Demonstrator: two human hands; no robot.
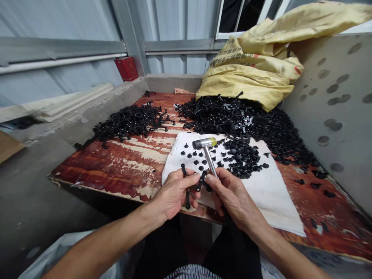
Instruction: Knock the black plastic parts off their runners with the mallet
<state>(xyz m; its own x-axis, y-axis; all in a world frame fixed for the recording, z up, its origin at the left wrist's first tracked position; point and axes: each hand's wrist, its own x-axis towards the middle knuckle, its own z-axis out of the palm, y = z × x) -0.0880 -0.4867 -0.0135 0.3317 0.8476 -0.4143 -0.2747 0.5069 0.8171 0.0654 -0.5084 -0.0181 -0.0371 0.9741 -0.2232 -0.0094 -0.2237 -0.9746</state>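
My left hand (171,193) is closed around several small black elongated pieces (187,198) with rounded ends. My right hand (236,193) grips the metal handle of a small two-faced mallet (208,153), one face dark, the other yellow. Its thumb and fingertips also touch a black piece (203,178) between the two hands. Both hands hover over the near edge of a white cloth (261,193). On the cloth stand several round black buttons with short stems (195,154), set apart from each other. To their right lies a heap of similar buttons (242,155).
The worn reddish board (116,166) carries a pile of black pieces (130,120) at left and a larger pile (226,116) at back. A yellow woven sack (247,79) slumps over the latter. A spotted panel (331,100) bounds the right; a red box (126,69) sits at back left.
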